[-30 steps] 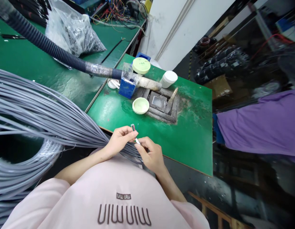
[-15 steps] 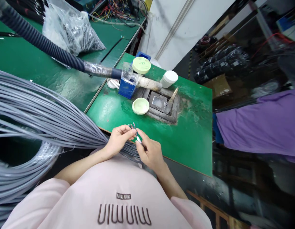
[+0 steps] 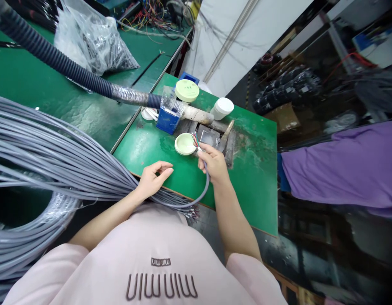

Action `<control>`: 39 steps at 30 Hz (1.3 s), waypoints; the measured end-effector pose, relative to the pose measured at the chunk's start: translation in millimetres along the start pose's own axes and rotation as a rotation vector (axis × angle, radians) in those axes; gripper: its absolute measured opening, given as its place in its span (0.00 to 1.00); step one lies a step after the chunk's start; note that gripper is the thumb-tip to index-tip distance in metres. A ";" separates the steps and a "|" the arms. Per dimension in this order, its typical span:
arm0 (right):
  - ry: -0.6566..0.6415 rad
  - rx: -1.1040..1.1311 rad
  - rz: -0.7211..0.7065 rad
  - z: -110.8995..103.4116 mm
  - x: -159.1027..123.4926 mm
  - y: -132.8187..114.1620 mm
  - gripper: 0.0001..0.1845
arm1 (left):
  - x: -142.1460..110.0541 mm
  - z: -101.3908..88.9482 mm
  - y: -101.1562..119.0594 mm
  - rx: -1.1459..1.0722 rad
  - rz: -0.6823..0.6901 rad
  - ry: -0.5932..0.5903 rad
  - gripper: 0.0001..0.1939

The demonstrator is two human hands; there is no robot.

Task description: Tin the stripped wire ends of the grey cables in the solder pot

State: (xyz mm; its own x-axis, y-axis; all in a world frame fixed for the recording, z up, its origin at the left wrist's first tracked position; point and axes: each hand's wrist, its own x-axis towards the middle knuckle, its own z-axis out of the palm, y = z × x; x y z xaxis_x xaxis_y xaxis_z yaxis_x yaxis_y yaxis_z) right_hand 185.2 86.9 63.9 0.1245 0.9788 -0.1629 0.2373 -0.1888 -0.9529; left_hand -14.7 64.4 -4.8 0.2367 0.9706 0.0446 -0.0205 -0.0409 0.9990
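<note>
My right hand [image 3: 214, 162] pinches a grey cable [image 3: 205, 190] close to its stripped end. Fine coloured wires [image 3: 195, 139] fan out from that end, beside the right rim of a shallow pale green dish [image 3: 184, 144]. Behind the wires lies a square metal solder pot [image 3: 209, 137] set into the bench. My left hand [image 3: 154, 177] holds nothing; its thumb and fingers are apart over the bench's near edge, close to the cable bundle [image 3: 97, 169]. More stripped cable ends [image 3: 191, 212] hang below the edge.
A ribbed extraction hose [image 3: 72, 67] runs across to the pot, resting on a blue box [image 3: 168, 120]. A white jar [image 3: 223, 108], a green-lidded tub [image 3: 187, 90] and a spatula-like tool [image 3: 227, 132] surround the pot. A purple-covered shape [image 3: 338, 165] stands right of the bench [image 3: 247, 195].
My right hand has carried the cable end forward and right, from the bench edge to beside the dish. My left hand has let go of the wires and drawn slightly back.
</note>
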 end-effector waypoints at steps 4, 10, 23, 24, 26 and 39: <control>-0.029 -0.045 0.070 -0.4 17.2 1.0 0.29 | 1.4 -1.0 -6.5 0.115 0.086 -0.023 0.11; -0.016 -0.129 0.104 0.7 25.6 8.4 0.29 | 0.6 -1.0 -6.4 0.159 0.128 -0.037 0.11; 0.287 -0.125 0.023 -49.2 31.0 -3.7 0.27 | 3.1 -3.3 -5.9 0.173 0.114 -0.077 0.12; 0.299 -0.133 0.044 -53.2 35.1 -0.9 0.27 | 3.2 -3.1 -6.7 0.176 0.118 -0.078 0.12; 0.295 -0.146 0.089 -58.5 42.7 5.0 0.27 | 3.2 -2.9 -8.1 0.191 0.128 -0.083 0.12; 0.265 -0.216 0.126 -64.5 56.1 18.7 0.25 | 3.7 -2.7 -6.2 0.218 0.168 -0.098 0.10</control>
State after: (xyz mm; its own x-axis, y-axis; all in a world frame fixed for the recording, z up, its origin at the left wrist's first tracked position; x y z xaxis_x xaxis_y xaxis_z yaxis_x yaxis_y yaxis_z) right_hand 258.8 133.1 53.4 0.4039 0.8976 -0.1765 0.3988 -0.3464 -0.8491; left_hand -16.3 68.9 -10.9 0.3406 0.9187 0.1999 0.1391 -0.2595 0.9557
